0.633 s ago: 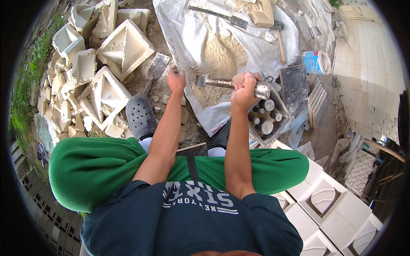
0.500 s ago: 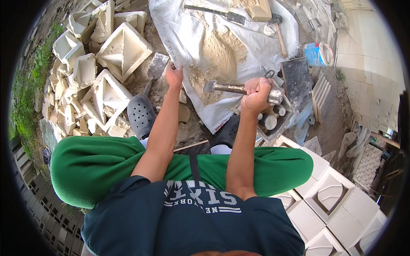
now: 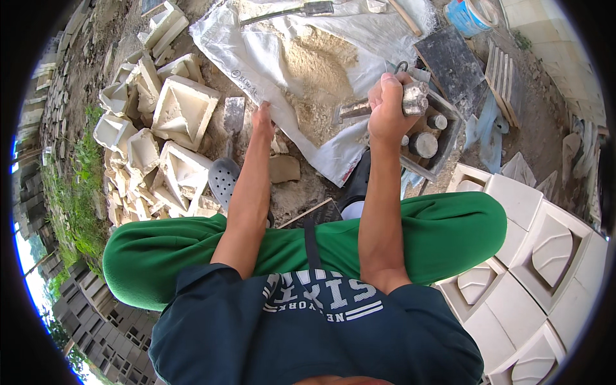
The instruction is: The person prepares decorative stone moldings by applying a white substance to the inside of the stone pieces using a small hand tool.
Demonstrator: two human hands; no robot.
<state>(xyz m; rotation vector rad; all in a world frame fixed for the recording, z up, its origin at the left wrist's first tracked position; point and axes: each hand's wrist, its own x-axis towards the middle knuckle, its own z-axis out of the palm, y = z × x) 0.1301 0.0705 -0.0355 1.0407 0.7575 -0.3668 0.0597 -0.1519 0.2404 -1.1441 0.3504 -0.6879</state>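
My left hand point(image 3: 262, 122) is closed at the left edge of a white woven sheet point(image 3: 212, 35), its fingertips pinching that edge. Pale powder point(image 3: 317, 61) lies heaped on the sheet. My right hand point(image 3: 389, 109) grips a short tool point(image 3: 416, 99) with a thick, crusted handle and a flat end that points left over the sheet. Its exact kind does not show. Below that hand sits a grey tray point(image 3: 449, 144) holding several cylinders. A flat-bladed tool point(image 3: 234, 115) lies on the ground left of my left hand.
Broken cream moulded pieces point(image 3: 183, 112) are piled at the left. Pale moulded blocks point(image 3: 507, 256) stand at the lower right. A dark board point(image 3: 449, 58), stacked slats point(image 3: 504, 77) and a blue-and-white bucket point(image 3: 468, 18) lie at the upper right. A long-handled tool point(image 3: 317, 9) rests on the sheet.
The view has shifted, so the surroundings sit differently in the picture. My right hand has turned, bringing the handle's thick end up toward me. My left hand stays at the sheet's edge.
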